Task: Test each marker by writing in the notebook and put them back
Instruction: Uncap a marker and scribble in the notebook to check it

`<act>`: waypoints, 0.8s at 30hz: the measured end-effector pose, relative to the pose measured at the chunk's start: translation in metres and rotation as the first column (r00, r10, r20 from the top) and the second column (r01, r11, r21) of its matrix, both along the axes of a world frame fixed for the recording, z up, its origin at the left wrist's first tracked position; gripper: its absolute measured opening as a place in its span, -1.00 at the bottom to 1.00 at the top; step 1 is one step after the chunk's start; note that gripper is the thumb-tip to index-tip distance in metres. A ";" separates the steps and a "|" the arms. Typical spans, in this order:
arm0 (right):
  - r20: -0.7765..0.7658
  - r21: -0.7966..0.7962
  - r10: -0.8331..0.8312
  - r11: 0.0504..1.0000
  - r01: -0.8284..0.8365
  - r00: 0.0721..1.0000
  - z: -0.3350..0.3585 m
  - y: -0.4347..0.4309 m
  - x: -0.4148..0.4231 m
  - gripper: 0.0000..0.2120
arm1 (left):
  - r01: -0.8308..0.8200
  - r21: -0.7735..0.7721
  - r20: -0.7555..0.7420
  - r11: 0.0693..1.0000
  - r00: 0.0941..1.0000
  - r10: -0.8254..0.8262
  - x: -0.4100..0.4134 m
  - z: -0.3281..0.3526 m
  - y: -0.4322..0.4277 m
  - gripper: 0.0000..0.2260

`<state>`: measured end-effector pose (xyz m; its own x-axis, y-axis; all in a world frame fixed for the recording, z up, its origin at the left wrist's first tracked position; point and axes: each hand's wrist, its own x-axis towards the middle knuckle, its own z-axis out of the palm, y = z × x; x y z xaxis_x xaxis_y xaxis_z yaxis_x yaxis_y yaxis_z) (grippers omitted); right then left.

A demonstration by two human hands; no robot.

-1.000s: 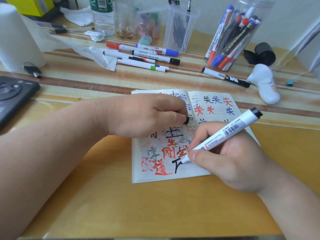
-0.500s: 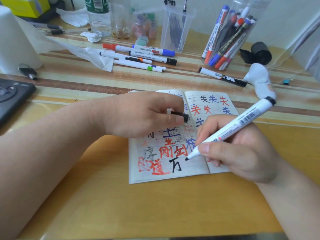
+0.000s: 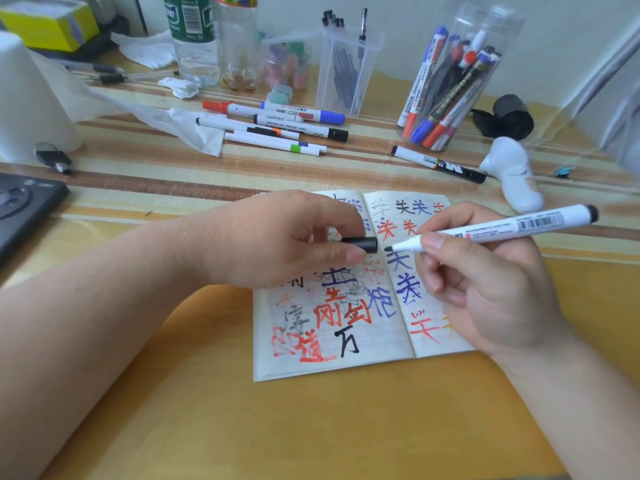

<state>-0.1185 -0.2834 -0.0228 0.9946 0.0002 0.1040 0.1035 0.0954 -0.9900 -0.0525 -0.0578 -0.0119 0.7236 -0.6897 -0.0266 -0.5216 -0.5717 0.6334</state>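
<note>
Marker [image 3: 502, 226], gripped in your right hand [image 3: 485, 289] above the open notebook [image 3: 346, 358] toward the near edge of the desk [image 3: 311, 427], aims its tip at the black cap [image 3: 362, 244] pinched in your left hand [image 3: 277, 240]: align both axes, then push straight until the cap seats.

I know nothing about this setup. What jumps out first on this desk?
The open notebook in the middle of the desk, crowded with red, blue and black characters, draws the eye first. Over it the right hand holds an uncapped white marker, its tip pointed at the black cap pinched in the left hand. Behind, a clear marker jar stands at the back right, and loose markers lie in a row left of it.
</note>
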 end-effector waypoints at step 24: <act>0.118 -0.129 0.173 0.979 -0.158 0.978 -0.004 -0.003 0.000 -0.90 | 0.085 -0.271 0.100 0.959 0.993 -0.059 -0.004 -0.006 -0.006 -0.80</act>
<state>-0.1185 -0.2860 -0.0263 0.9581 0.1838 0.2198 0.2227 0.0049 -0.9749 -0.0566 -0.0633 -0.0182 0.6625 -0.7117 0.2338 -0.6171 -0.3415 0.7089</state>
